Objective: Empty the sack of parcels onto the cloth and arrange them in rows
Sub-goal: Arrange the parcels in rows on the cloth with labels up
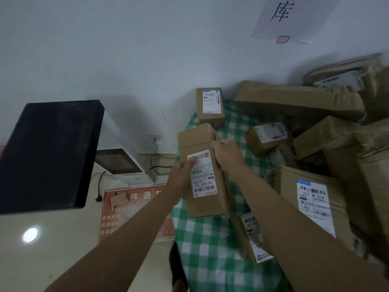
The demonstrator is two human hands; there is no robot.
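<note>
Parcel (203,171) held in both hands above the checked cloth (206,256), label side up, long axis running away toward the wall. Left hand (182,172) wrapped round its left edge, thumb pressing on the label; right hand (226,153) curled over its right edge, higher up. Both grips closed on the cardboard, not spread.

Best set down squarely just short of the upright small box (210,106), which stands at the cloth's far end, edges kept parallel with that box so a row can start there. Worth lowering flat rather than dropping, label kept upward, and leaving the green squares beside it free for the next one. Heap of loose parcels (315,127) to the right of the held parcel probably still to be sorted; one flat box (251,237) lies just right of and nearer than it.

Sack not visible anywhere. Label print too blurred to read with confidence. Right part of the heap cut off by the frame edge, so its count unknowable. Fingers under the held parcel hidden.
</note>
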